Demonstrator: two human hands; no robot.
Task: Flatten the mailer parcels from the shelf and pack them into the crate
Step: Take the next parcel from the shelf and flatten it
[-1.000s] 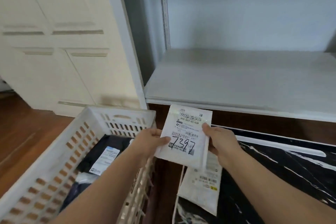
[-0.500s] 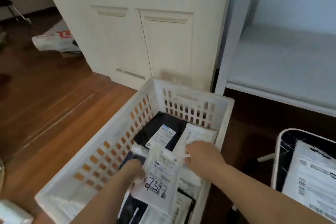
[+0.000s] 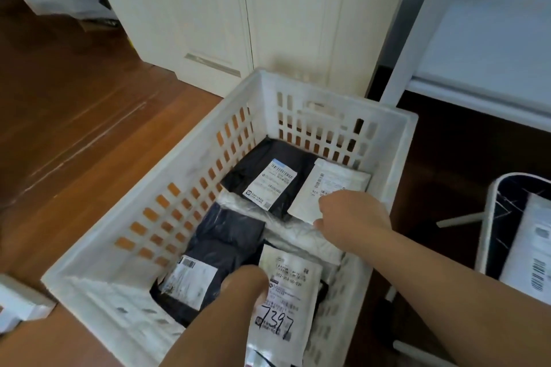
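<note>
The white mailer parcel marked "7397" (image 3: 283, 301) lies inside the white slatted crate (image 3: 384, 140), at the crate's 5 o'clock corner, resting on other parcels. Its long axis runs roughly from 12 to 6 o'clock, label up, handwritten number at the near end. The left hand (image 3: 247, 284) sits at the parcel's 9 o'clock edge, touching it, with the thumb on the label side; whether the fingers curl beneath cannot be told, since they are hidden under the parcel. The right hand (image 3: 350, 214) is at the parcel's 1 o'clock, apart from it, its fingers bent down onto a smaller white mailer (image 3: 328, 188) at the crate's far right; whether it pinches that mailer or only presses on it cannot be told. A black mailer with a white label (image 3: 268, 179) lies at the crate's 12 o'clock, and a dark navy mailer (image 3: 217, 244) fills the 8 o'clock side, just beside the left hand. The left hand is plainly the nearer one to the numbered parcel, so settling it flat likely falls to that hand, pressing toward 3 o'clock. At far right, another labelled parcel (image 3: 533, 250) waits outside the crate on a dark marbled tabletop (image 3: 504, 202).
</note>
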